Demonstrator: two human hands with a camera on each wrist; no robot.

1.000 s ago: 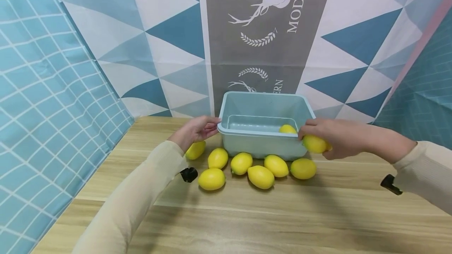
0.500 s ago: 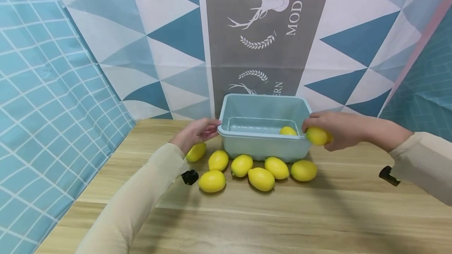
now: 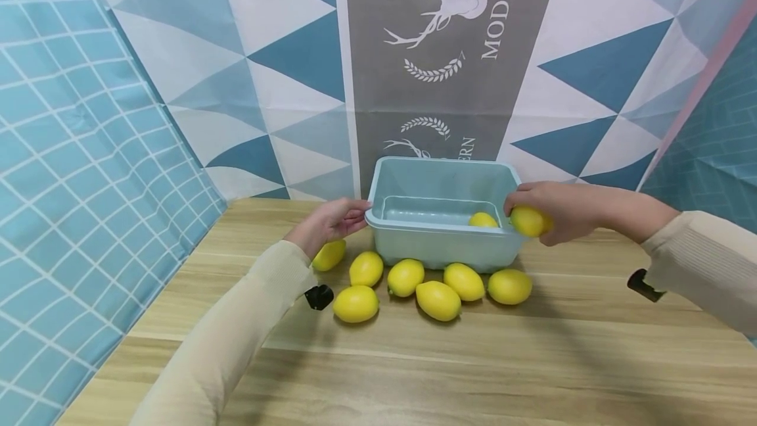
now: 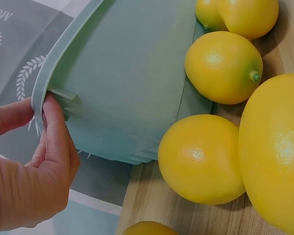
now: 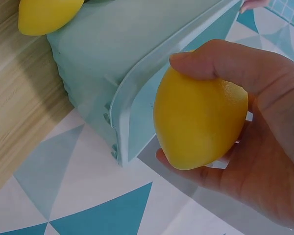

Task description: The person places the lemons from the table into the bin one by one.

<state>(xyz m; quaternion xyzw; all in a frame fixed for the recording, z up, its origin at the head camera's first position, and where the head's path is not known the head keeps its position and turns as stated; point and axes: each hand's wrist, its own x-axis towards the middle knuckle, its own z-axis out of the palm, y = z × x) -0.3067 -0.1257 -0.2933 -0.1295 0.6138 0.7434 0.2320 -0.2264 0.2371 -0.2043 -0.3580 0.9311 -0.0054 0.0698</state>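
Note:
A light blue bin (image 3: 437, 245) stands near the back of the wooden table, with one lemon (image 3: 483, 219) inside at its right end. The left hand (image 3: 331, 221) pinches the bin's left rim between thumb and fingers; the left wrist view shows that rim (image 4: 45, 73) in its grasp. At the bin's right end, the right hand (image 3: 558, 210) grips a lemon (image 3: 529, 221) just above the rim. In the right wrist view this lemon (image 5: 198, 117) lies between thumb and fingers. Several lemons (image 3: 437, 300) rest along the bin's front.
A patterned cloth (image 3: 296, 51) hangs right behind the bin. On the left a blue gridded cloth (image 3: 77, 150) borders the wooden table (image 3: 378, 373). One lemon (image 3: 329, 255) lies close under the left wrist.
The right hand, holding its lemon, has risen slightly and moved a little away, beside the bin's right rim. The left hand keeps its hold on the left rim.

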